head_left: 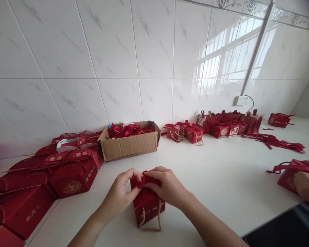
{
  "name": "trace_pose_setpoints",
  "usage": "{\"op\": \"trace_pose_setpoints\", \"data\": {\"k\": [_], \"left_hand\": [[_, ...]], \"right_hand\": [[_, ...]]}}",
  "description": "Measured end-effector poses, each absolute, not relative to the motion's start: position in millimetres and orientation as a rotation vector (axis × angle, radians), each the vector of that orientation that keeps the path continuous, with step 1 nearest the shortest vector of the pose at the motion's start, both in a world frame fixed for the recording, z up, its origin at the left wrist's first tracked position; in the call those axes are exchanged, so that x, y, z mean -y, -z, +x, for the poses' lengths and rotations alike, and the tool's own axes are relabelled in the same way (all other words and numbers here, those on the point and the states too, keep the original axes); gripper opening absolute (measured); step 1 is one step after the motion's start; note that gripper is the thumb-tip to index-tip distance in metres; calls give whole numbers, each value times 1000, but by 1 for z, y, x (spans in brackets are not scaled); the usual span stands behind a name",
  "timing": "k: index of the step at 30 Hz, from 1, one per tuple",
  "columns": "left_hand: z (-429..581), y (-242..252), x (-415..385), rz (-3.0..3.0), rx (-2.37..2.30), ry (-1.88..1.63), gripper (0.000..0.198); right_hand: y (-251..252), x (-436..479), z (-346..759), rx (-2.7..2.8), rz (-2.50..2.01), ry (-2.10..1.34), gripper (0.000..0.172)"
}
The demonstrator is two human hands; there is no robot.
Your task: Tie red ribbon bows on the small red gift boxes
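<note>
Both hands pinch a red ribbon (147, 179) on top of a small red gift box (148, 206). The left hand (122, 193) grips it between thumb and forefinger at the box's left top corner. The right hand (167, 187) lies over the right side of the top, with its fingers curled down onto the same ribbon. The fingertips of the two hands almost meet. The box stands upright on the white countertop (216, 178), close in front of the person, and a beige rope handle (150, 219) hangs in a loop down its near face.

Behind the hands, against the tiled wall (118, 51), sits an open cardboard box (128, 145) heaped with more red ribbons. To its left, larger red gift boxes (72, 175) with gold print are piled together, reaching the left edge of the view. To its right a row of small finished red boxes (221, 127) with bows runs along the wall, under a white wall socket (240, 100). Loose ribbon strips (275, 141) lie on the counter near that row.

At the far right edge, another person's hand (306, 187) rests on another red box (287, 178) with ribbon trailing from it, well apart from the box being held.
</note>
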State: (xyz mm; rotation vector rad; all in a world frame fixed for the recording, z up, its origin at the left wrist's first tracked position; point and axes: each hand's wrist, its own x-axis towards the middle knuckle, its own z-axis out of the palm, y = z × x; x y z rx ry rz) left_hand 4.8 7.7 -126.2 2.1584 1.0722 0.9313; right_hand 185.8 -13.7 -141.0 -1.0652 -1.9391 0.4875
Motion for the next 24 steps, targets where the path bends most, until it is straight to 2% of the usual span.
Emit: {"op": "trace_pose_setpoints", "data": {"k": [4, 10, 14, 19, 24], "left_hand": [[1, 127, -7, 2213, -1129, -899, 10], [4, 132, -6, 2444, -1235, -946, 9], [7, 135, -7, 2547, -1181, -1045, 13], [7, 141, -9, 2459, -1130, -1125, 7], [10, 144, -9, 2241, -1046, -1117, 15]], "right_hand": [[145, 13, 183, 1880, -1049, -510, 23], [147, 15, 179, 1764, -1154, -535, 12], [144, 15, 180, 1733, -1179, -789, 15], [145, 10, 182, 1683, -1078, -1048, 27], [146, 9, 181, 1561, -889, -1301, 30]]}}
